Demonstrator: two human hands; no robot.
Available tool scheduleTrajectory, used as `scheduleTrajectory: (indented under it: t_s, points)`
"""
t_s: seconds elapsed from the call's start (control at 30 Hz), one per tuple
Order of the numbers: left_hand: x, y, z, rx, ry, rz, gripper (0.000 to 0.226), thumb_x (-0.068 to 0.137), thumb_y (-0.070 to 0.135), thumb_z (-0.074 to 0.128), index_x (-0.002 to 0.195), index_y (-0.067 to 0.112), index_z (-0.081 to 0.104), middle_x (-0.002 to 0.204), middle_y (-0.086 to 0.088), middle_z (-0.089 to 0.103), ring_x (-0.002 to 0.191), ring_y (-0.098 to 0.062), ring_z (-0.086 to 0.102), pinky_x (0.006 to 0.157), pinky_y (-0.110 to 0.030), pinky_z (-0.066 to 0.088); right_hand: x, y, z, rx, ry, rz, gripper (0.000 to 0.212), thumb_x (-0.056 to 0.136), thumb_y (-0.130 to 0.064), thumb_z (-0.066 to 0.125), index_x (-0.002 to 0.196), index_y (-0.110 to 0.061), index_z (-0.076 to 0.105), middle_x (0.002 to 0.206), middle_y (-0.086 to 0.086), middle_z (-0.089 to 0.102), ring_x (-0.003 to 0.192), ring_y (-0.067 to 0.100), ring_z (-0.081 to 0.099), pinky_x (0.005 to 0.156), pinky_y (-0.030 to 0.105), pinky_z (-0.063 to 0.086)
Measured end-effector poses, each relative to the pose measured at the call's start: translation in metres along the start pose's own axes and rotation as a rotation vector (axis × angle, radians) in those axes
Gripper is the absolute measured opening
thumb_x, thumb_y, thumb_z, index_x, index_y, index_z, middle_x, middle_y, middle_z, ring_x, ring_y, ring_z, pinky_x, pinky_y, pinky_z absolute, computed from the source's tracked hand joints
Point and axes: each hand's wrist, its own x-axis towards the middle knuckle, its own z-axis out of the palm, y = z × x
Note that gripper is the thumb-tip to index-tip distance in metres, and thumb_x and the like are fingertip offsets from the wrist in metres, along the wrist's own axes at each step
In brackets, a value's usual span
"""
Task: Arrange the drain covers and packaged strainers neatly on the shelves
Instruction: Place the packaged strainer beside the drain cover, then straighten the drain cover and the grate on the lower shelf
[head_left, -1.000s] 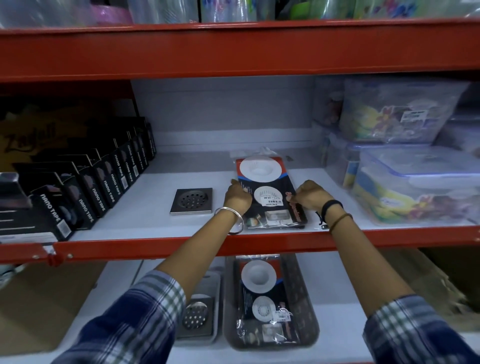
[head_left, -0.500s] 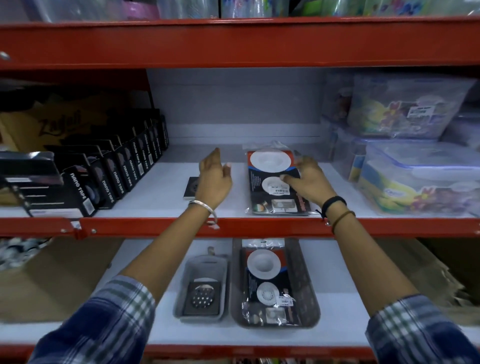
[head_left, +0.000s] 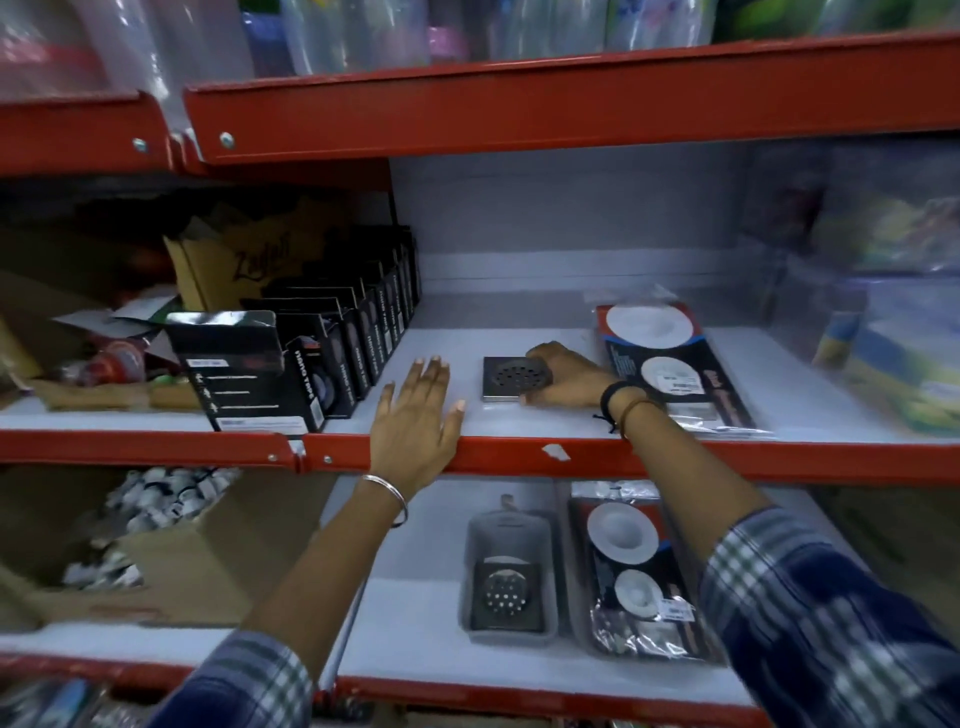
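i see my right hand (head_left: 563, 376) curled over the right side of the square metal drain cover (head_left: 506, 379), fingers wrapped along its far and near edges, so i read it as gripping the cover, which lies flat on the white middle shelf (head_left: 519, 423). my left hand (head_left: 415, 415) is flat and spread, fingers open, palm resting at the front edge of that shelf just left of the cover, not touching it. just right of my right hand lies the packaged strainer (head_left: 670, 364), flat, its long side running front to back, with white round strainers showing through the plastic. a row of black tape boxes (head_left: 332, 348) stands to the left, well apart from the cover. on the lower shelf (head_left: 410, 623) i see a small grey tray (head_left: 511, 530) with another drain cover (head_left: 506, 590) in it, and beside it a larger tray holding a second strainer pack (head_left: 631, 566). clear plastic containers (head_left: 883, 332) sit blurred at the far right.
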Motion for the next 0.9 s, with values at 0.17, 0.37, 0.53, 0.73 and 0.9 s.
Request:
scheduleTrajectory:
  t_s: [0.17,0.37,0.53,0.73,0.9]
  points:
    - [0.005,-0.008,0.006,-0.020,0.084,0.013,0.067,0.089,0.045,0.015,0.146,0.014,0.030,0.154,-0.002,0.032,0.145,-0.019,0.023,0.117,-0.044,0.017,0.036,-0.001,0.008,-0.054,-0.128,0.095,0.100,0.074,-0.044,0.073,0.150,-0.018,0.013,0.159,0.003,0.015,0.144,0.024,0.020,0.117,0.037,0.018]
    - [0.008,-0.010,0.014,-0.014,0.193,0.030,0.063,0.087,0.038,0.029,0.144,0.011,0.034,0.151,-0.005,0.037,0.141,-0.022,0.032,0.113,-0.046,0.019,0.049,0.002,0.001,0.000,-0.166,0.093,0.083,0.073,-0.036,0.077,0.141,-0.015,0.033,0.145,0.005,0.036,0.130,0.025,0.040,0.107,0.032,0.031]
    - [0.008,-0.010,0.016,-0.007,0.224,0.031,0.064,0.086,0.037,0.030,0.145,0.010,0.032,0.152,-0.006,0.035,0.142,-0.022,0.031,0.114,-0.045,0.017,0.031,-0.003,-0.014,0.017,-0.054,-0.010,0.066,0.070,-0.033,0.080,0.125,-0.012,0.050,0.128,0.007,0.051,0.116,0.025,0.051,0.098,0.030,0.039]
    - [0.003,-0.005,0.011,0.005,0.252,0.010,0.065,0.088,0.036,0.029,0.147,0.009,0.024,0.157,-0.007,0.025,0.145,-0.021,0.021,0.117,-0.043,0.012,-0.041,-0.027,-0.039,0.074,0.062,-0.128,0.074,0.066,-0.039,0.082,0.128,-0.021,0.046,0.130,0.000,0.049,0.117,0.019,0.049,0.097,0.026,0.037]
    - [0.001,-0.002,0.008,0.035,0.298,0.025,0.064,0.091,0.035,0.029,0.148,0.007,0.018,0.158,-0.011,0.021,0.146,-0.022,0.017,0.118,-0.042,0.006,-0.112,-0.034,-0.019,0.124,-0.125,-0.225,0.087,0.052,-0.054,0.084,0.128,-0.032,0.048,0.128,-0.015,0.051,0.119,0.004,0.049,0.103,0.020,0.037]
